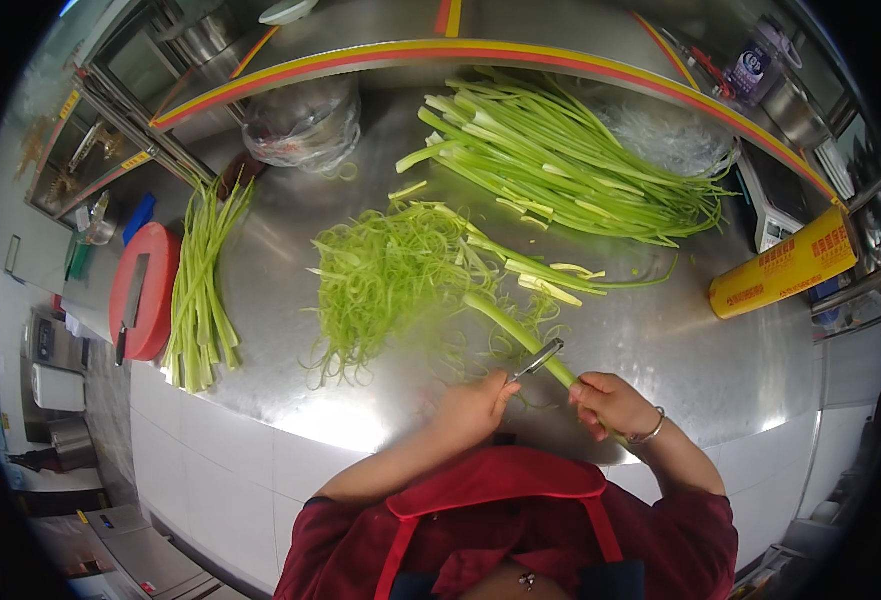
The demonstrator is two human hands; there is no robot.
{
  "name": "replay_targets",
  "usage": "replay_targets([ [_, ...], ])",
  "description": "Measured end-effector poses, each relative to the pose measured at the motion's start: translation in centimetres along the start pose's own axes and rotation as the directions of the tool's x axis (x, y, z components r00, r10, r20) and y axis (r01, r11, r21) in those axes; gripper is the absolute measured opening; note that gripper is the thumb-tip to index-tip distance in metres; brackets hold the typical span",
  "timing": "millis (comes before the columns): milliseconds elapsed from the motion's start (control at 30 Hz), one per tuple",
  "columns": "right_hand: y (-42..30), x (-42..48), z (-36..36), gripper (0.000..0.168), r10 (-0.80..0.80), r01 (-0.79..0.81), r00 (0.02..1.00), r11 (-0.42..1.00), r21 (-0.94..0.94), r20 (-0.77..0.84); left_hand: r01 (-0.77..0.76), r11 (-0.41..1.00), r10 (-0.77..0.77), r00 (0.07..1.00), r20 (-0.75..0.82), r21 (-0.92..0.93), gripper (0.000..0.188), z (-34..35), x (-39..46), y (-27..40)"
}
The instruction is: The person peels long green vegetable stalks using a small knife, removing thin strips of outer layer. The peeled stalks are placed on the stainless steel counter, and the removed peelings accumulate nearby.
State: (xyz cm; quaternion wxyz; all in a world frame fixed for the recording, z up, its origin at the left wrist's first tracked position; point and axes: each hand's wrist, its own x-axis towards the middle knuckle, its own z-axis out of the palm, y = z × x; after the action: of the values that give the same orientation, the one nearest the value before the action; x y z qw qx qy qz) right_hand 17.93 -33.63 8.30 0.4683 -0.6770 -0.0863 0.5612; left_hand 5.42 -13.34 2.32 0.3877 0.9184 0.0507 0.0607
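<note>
My left hand (478,405) grips the handle of a metal vegetable peeler (539,360), whose head lies across a green celery stalk (512,324). My right hand (609,405) is closed around the near end of that stalk, which slants away to the left over the steel worktop (275,330). Beyond the stalk's far tip spreads a heap of thin, curled green peelings (388,285), with more shreds beside the peeler. A few slim stalks and pale pieces (549,289) lie right of the heap.
Under the striped shelf (380,54) lies a large pile of celery stalks (553,165), near a plastic-covered bowl (302,127). At left, a cleaver (137,289) rests on a red chopping board (157,330) beside thinner stalks (204,300). A yellow roll (785,262) and a scale (776,225) stand right.
</note>
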Motion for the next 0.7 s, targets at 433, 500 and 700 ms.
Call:
replay_targets([
  [433, 3.6, 1.7, 1.1, 0.024, 0.028, -0.02, 0.993, 0.997, 0.069, -0.113, -0.052, 0.87, 0.138, 0.98, -0.141, 0.49, 0.026, -2.0, 3.0, -6.7],
  [500, 4.2, 1.8, 1.4, 0.025, -0.003, 0.008, 0.994, 0.999, 0.051, -0.106, 0.024, 0.87, 0.107, 0.966, -0.236, 0.492, 0.025, -4.2, 2.9, -7.1],
  [700, 4.9, 2.3, 2.0, 0.024, -0.047, 0.054, 0.992, 0.997, 0.059, -0.117, -0.062, 0.95, 0.091, 0.993, -0.081, 0.306, 0.022, -3.9, 1.8, -3.6],
])
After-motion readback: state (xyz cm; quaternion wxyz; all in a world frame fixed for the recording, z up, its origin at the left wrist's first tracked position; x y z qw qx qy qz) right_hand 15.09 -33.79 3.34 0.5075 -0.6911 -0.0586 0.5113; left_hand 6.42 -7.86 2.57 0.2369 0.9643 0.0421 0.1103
